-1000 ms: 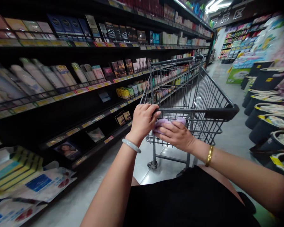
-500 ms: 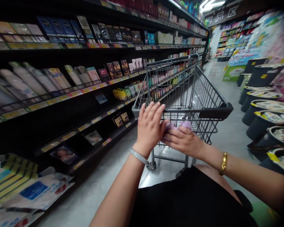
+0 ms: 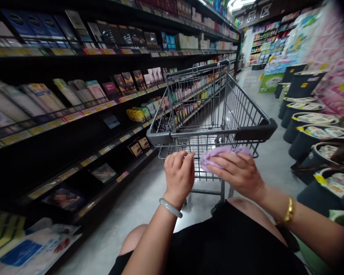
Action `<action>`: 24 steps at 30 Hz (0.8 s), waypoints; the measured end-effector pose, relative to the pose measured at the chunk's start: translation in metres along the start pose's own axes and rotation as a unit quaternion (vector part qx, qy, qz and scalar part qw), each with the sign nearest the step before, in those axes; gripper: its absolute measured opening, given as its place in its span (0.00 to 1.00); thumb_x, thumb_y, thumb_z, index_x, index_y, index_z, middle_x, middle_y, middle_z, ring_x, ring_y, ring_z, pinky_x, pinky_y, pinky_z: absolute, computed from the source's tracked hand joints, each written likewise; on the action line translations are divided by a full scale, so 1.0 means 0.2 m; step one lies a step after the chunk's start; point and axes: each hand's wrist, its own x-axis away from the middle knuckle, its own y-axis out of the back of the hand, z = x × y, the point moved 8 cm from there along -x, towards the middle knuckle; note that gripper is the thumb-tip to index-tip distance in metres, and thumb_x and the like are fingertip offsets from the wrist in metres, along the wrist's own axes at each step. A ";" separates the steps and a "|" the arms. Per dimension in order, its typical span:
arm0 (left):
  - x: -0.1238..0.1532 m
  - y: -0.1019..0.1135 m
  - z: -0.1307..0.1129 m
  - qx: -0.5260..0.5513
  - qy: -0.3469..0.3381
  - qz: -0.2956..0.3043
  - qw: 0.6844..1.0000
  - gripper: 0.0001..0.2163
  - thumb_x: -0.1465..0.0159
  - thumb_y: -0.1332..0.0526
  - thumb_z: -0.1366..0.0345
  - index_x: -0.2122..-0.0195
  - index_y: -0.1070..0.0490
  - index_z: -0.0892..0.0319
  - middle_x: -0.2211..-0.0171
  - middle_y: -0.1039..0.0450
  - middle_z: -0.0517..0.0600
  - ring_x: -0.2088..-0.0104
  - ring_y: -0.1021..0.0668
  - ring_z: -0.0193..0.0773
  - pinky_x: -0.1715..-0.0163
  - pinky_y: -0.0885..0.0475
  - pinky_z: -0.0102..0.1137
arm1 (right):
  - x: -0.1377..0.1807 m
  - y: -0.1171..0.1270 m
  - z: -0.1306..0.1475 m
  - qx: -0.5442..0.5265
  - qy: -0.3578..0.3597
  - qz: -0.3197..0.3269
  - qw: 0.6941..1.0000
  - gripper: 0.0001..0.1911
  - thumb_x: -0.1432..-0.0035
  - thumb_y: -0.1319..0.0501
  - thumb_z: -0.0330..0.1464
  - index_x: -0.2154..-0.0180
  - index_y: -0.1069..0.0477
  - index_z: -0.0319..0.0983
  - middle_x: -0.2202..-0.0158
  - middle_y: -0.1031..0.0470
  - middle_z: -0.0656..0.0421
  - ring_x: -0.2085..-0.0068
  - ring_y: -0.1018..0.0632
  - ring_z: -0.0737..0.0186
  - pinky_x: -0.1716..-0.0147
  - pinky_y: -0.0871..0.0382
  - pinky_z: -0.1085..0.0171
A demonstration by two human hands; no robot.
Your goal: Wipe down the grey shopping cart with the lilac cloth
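A purple cloth (image 3: 210,154) is bunched up in the right hand (image 3: 243,175), with the fingers wrapped around it. It is by the near edge of the shopping cart (image 3: 255,133), right of the middle; I can't tell if it touches the cart. The left hand (image 3: 178,175) is beside it, a little apart. Its fingers are curled, and I can't tell if they hold anything. The cart stands on a gray floor (image 3: 109,225). To its left are black shelves (image 3: 73,116) with boxes (image 3: 126,84) and bottles (image 3: 65,92). To its right is a row of dark tubs (image 3: 294,144).
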 end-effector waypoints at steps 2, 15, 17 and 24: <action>0.00 0.00 0.02 -0.016 0.017 0.003 1.000 0.11 0.33 0.39 0.70 0.50 0.24 0.56 0.56 0.24 0.54 0.54 0.26 0.45 0.49 0.32 0.43 | -0.01 0.00 -0.03 0.010 -0.045 -0.014 0.999 0.17 0.38 0.34 0.30 0.49 0.24 0.52 0.48 0.19 0.68 0.47 0.23 0.59 0.43 0.39 0.56; 0.06 -0.04 0.00 0.001 0.010 0.051 0.999 0.13 0.33 0.39 0.71 0.48 0.24 0.54 0.54 0.23 0.53 0.51 0.26 0.45 0.46 0.33 0.43 | 0.03 0.02 -0.09 0.009 -0.057 -0.033 0.998 0.16 0.39 0.33 0.32 0.50 0.24 0.52 0.50 0.19 0.68 0.47 0.24 0.60 0.42 0.38 0.55; 0.03 0.01 -0.03 -0.005 0.004 0.028 1.000 0.14 0.35 0.38 0.71 0.48 0.25 0.53 0.53 0.23 0.54 0.51 0.25 0.46 0.45 0.34 0.45 | 0.05 0.01 -0.06 0.013 -0.028 -0.012 0.999 0.15 0.38 0.34 0.32 0.52 0.24 0.54 0.51 0.19 0.72 0.49 0.24 0.63 0.43 0.38 0.57; -0.27 0.13 -0.23 0.026 -0.034 -0.059 0.997 0.20 0.35 0.37 0.67 0.41 0.31 0.57 0.45 0.26 0.58 0.40 0.28 0.49 0.36 0.38 0.46 | 0.04 0.08 -0.15 0.013 -0.070 -0.032 0.997 0.15 0.39 0.33 0.32 0.51 0.24 0.52 0.50 0.19 0.68 0.46 0.25 0.62 0.42 0.38 0.56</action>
